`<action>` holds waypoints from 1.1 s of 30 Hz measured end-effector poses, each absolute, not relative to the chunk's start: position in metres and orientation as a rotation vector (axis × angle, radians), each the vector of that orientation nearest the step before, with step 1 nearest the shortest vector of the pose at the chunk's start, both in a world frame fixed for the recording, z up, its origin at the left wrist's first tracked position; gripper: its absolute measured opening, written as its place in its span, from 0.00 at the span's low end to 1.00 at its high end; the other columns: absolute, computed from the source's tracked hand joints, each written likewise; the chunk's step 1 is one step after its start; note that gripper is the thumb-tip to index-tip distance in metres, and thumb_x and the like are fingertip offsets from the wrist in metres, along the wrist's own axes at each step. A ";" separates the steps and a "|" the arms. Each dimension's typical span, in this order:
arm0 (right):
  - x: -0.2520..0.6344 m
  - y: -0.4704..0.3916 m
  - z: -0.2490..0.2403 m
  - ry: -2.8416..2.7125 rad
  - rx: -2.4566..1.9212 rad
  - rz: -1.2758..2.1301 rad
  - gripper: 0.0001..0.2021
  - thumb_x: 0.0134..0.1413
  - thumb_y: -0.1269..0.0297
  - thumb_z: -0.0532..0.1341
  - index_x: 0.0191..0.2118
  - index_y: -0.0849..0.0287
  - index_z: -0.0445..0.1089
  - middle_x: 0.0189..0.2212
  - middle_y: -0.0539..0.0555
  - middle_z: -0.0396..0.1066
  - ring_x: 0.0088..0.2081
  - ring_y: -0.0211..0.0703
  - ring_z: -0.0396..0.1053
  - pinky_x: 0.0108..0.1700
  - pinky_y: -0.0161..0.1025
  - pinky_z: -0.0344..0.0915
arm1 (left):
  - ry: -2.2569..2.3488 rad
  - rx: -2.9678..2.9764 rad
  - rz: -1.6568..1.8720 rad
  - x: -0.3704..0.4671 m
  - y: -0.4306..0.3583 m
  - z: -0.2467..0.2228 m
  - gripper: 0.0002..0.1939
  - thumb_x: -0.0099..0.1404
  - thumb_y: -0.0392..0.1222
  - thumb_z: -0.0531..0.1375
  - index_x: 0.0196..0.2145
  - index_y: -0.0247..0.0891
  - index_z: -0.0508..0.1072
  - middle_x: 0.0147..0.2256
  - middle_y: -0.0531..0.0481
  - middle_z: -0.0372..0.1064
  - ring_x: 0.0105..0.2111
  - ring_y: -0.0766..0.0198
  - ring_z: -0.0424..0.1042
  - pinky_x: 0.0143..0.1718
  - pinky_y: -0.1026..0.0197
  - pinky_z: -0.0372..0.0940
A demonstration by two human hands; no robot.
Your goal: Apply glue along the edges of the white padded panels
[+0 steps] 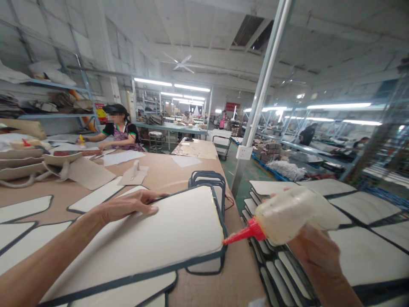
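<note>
My left hand (131, 205) grips the far long edge of a cream panel (166, 232) with a dark border, thumb on its face and fingers over the edge. The panel is tilted up off the table. In my right hand (316, 247) is a cloudy squeeze bottle of glue (294, 213), lying nearly on its side. Its red nozzle (244, 232) points left, and the tip meets the panel's right edge near the lower corner. A thin yellowish line of glue runs along that edge. The fingers behind the bottle are mostly hidden.
More bordered panels lie on the brown table (223, 285) beneath and left, with a small stack (207, 179) behind. Large stacks of panels (367, 247) stand on the right. Beige bag pieces (89, 170) lie at the far left. A co-worker (119, 132) sits across the table. A metal post (255, 106) rises beyond.
</note>
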State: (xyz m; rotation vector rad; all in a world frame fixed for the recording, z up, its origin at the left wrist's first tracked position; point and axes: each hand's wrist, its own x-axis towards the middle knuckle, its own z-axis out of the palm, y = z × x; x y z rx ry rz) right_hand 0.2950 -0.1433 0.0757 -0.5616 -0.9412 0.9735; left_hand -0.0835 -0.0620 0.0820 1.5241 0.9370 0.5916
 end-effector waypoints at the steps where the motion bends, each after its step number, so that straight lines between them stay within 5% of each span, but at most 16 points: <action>1: 0.295 -0.143 0.074 -0.930 -0.561 0.952 0.27 0.35 0.64 0.67 0.48 0.55 0.69 0.40 0.60 0.74 0.43 0.56 0.71 0.51 0.57 0.62 | 0.942 1.514 0.607 -0.085 -0.062 0.080 0.29 0.54 0.41 0.64 0.54 0.43 0.67 0.44 0.49 0.73 0.44 0.49 0.71 0.42 0.59 0.67; 6: 0.291 -0.145 0.067 -0.862 -0.563 0.785 0.28 0.35 0.67 0.67 0.49 0.55 0.68 0.39 0.59 0.75 0.46 0.55 0.70 0.52 0.55 0.62 | 0.878 1.489 0.682 -0.087 -0.059 0.067 0.30 0.56 0.39 0.63 0.56 0.44 0.63 0.47 0.49 0.72 0.46 0.52 0.70 0.43 0.60 0.66; 14: 0.282 -0.153 0.058 -0.660 -0.634 0.558 0.29 0.29 0.72 0.69 0.45 0.53 0.70 0.35 0.50 0.76 0.40 0.46 0.73 0.38 0.37 0.71 | 0.868 1.316 0.769 -0.075 -0.063 0.048 0.32 0.56 0.41 0.63 0.58 0.42 0.60 0.49 0.45 0.70 0.45 0.50 0.71 0.42 0.57 0.67; 23: 0.276 -0.150 0.055 -0.610 -0.600 0.522 0.17 0.29 0.74 0.69 0.34 0.58 0.74 0.34 0.51 0.76 0.32 0.41 0.73 0.31 0.33 0.71 | 0.900 1.107 0.891 -0.054 -0.067 0.019 0.35 0.54 0.43 0.65 0.58 0.41 0.60 0.51 0.46 0.68 0.48 0.53 0.69 0.44 0.59 0.67; 29: 0.271 -0.151 0.056 -0.635 -0.615 0.579 0.29 0.30 0.76 0.69 0.46 0.54 0.70 0.38 0.51 0.75 0.36 0.43 0.73 0.31 0.32 0.72 | 0.856 1.054 0.944 -0.041 -0.070 0.013 0.37 0.53 0.43 0.66 0.59 0.40 0.58 0.47 0.44 0.72 0.43 0.55 0.72 0.41 0.60 0.68; 33: 0.271 -0.148 0.052 -0.670 -0.598 0.583 0.27 0.35 0.73 0.69 0.47 0.54 0.69 0.37 0.51 0.76 0.34 0.40 0.74 0.34 0.31 0.72 | 0.877 1.051 0.933 -0.033 -0.072 0.013 0.41 0.53 0.45 0.66 0.61 0.38 0.53 0.43 0.43 0.75 0.39 0.56 0.74 0.35 0.61 0.69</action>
